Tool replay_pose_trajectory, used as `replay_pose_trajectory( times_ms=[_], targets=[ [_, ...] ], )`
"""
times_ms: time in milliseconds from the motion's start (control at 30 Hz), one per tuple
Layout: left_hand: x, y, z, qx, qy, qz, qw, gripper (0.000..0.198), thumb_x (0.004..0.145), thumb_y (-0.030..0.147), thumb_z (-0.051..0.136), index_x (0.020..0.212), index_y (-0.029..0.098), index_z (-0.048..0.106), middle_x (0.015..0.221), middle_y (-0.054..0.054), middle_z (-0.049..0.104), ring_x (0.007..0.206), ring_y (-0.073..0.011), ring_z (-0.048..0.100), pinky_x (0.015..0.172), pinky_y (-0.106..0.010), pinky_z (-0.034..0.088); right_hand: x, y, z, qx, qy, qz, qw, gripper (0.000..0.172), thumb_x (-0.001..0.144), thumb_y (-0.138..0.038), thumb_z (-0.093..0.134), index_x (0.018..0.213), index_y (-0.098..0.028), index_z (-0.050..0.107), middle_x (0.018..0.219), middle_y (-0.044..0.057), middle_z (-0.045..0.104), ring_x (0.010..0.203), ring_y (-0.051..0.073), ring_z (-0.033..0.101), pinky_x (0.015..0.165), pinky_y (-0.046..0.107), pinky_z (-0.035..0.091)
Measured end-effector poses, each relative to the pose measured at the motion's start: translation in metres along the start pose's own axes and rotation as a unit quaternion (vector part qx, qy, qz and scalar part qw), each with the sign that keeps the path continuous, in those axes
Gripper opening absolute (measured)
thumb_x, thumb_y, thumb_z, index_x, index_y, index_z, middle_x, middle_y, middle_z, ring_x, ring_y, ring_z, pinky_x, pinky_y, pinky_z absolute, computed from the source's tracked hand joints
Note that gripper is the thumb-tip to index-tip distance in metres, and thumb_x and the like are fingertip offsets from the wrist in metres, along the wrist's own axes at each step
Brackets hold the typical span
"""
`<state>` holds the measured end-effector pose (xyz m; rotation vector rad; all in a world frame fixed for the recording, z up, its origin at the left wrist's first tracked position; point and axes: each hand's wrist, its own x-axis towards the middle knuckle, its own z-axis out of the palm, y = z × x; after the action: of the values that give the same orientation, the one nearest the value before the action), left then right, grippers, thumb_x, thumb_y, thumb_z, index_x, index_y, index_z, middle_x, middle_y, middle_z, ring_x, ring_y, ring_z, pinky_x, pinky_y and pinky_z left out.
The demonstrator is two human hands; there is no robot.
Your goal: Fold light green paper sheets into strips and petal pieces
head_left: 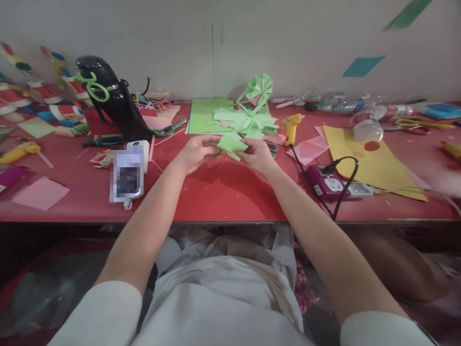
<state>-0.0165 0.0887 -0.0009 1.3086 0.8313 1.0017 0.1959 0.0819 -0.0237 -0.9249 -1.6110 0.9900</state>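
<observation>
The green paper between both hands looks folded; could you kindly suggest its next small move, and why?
I would probably press its lower flap flat, since the left hand and right hand appear to hold the green paper by opposite sides, and that flap sits visibly apart from the upper layer.

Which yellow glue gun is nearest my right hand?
The glue gun just beyond your right hand, behind the purple power strip. The other glue gun lies far left; the blurred yellow object at far right is also farther.

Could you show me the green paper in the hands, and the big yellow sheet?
Held green paper (231, 142): head view, on its upper face.
Big yellow sheet (382, 166): head view, on its bare middle.
</observation>
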Motion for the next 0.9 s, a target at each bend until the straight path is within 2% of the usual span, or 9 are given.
replay_pose_trajectory(
  times_ms=[133,267,367,467,533,633,767,900],
  targets=[
    [0.002,-0.006,0.001,0.09,0.038,0.051,0.994,0.033,0.07,0.035,0.081,0.097,0.016,0.075,0.088,-0.008,0.076,0.079,-0.0176,0.07,0.064,-0.026,0.053,-0.004,-0.005,0.004,0.01,-0.025,0.031,0.999,0.028,0.062,-0.027,0.081,0.082,-0.018,0.064,0.072,0.001,0.067,0.066,0.019,0.063,0.065,0.033,0.052],
    [0.004,-0.009,0.003,0.143,0.069,0.091,0.983,0.031,0.07,0.038,0.08,0.091,0.015,0.076,0.09,-0.009,0.077,0.085,-0.0195,0.07,0.07,-0.027,0.054,-0.007,-0.011,0.007,0.0,-0.059,0.057,0.997,0.026,0.06,-0.02,0.078,0.082,-0.018,0.064,0.077,0.002,0.069,0.073,0.02,0.065,0.069,0.035,0.055],
    [0.005,-0.008,0.004,0.158,0.078,0.095,0.98,0.029,0.071,0.037,0.078,0.09,0.014,0.075,0.088,-0.008,0.077,0.082,-0.0196,0.07,0.072,-0.03,0.055,-0.005,-0.011,0.007,0.051,-0.068,0.092,0.992,0.021,0.068,-0.022,0.069,0.089,-0.018,0.068,0.089,0.005,0.071,0.084,0.021,0.067,0.075,0.034,0.056],
    [0.005,-0.008,0.005,0.17,0.08,0.095,0.978,0.026,0.073,0.035,0.076,0.088,0.014,0.075,0.087,-0.008,0.077,0.079,-0.0189,0.07,0.075,-0.032,0.056,-0.004,-0.008,0.006,0.109,-0.034,0.118,0.986,0.022,0.079,-0.033,0.061,0.093,-0.018,0.07,0.093,0.007,0.071,0.088,0.02,0.066,0.075,0.033,0.056],
    [0.004,-0.008,0.006,0.179,0.071,0.097,0.976,0.025,0.073,0.035,0.076,0.087,0.014,0.075,0.086,-0.008,0.076,0.079,-0.0185,0.069,0.076,-0.032,0.056,-0.004,-0.006,0.005,0.09,-0.022,0.112,0.989,0.027,0.083,-0.043,0.062,0.088,-0.018,0.07,0.085,0.006,0.069,0.081,0.019,0.064,0.07,0.031,0.054],
    [0.003,-0.009,0.007,0.196,0.06,0.098,0.974,0.025,0.073,0.037,0.077,0.085,0.015,0.074,0.084,-0.007,0.075,0.077,-0.0175,0.068,0.073,-0.031,0.055,-0.007,-0.005,0.007,0.009,-0.024,0.074,0.997,0.034,0.082,-0.051,0.066,0.082,-0.018,0.07,0.072,0.003,0.062,0.069,0.015,0.056,0.064,0.028,0.046],
    [0.001,-0.01,0.008,0.209,0.048,0.088,0.973,0.03,0.073,0.044,0.077,0.079,0.015,0.071,0.074,-0.006,0.072,0.066,-0.0154,0.064,0.061,-0.028,0.051,-0.009,-0.008,0.009,-0.064,-0.042,0.034,0.997,0.036,0.083,-0.053,0.063,0.076,-0.018,0.066,0.066,0.001,0.055,0.065,0.015,0.048,0.061,0.028,0.039],
    [0.002,-0.011,0.008,0.24,0.045,0.104,0.964,0.034,0.074,0.048,0.076,0.073,0.016,0.065,0.067,-0.003,0.066,0.057,-0.0119,0.056,0.056,-0.026,0.043,-0.009,-0.013,0.01,-0.116,-0.065,0.001,0.991,0.039,0.088,-0.051,0.056,0.067,-0.018,0.057,0.06,-0.002,0.041,0.059,0.011,0.035,0.058,0.028,0.03]
  ],
)
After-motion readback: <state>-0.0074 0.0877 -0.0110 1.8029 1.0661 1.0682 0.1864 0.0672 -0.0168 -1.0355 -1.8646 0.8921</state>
